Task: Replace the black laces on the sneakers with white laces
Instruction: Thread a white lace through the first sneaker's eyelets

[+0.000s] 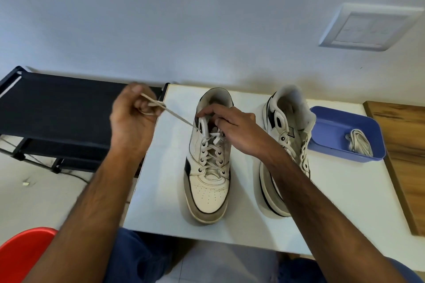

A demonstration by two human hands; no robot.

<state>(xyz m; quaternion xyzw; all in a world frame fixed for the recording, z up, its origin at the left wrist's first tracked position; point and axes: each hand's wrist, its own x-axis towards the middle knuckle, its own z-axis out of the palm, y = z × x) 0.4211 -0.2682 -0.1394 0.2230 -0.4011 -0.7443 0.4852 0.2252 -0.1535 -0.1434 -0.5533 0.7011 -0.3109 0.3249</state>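
My knees in blue trousers (142,257) are showing under the near edge of the white table (161,213), with a red seat (20,250) at my left. On the table the left sneaker (208,190) is standing upright with its toe toward me, white lace (212,151) crossing through its eyelets. My right hand (236,131) is resting on the top of that shoe, fingers curled at the upper eyelets and tongue and pinching the lace there. My left hand (133,117) is gripping the free end of the lace, wrapped round its fingers, and holding it taut out to the left from the top eyelet. The second sneaker (287,149) is leaning on its side just to the right. Beyond it a blue tray (331,126) is holding a bundle of white lace (358,142). A dark rack (57,103) is standing left of the table, against the wall.
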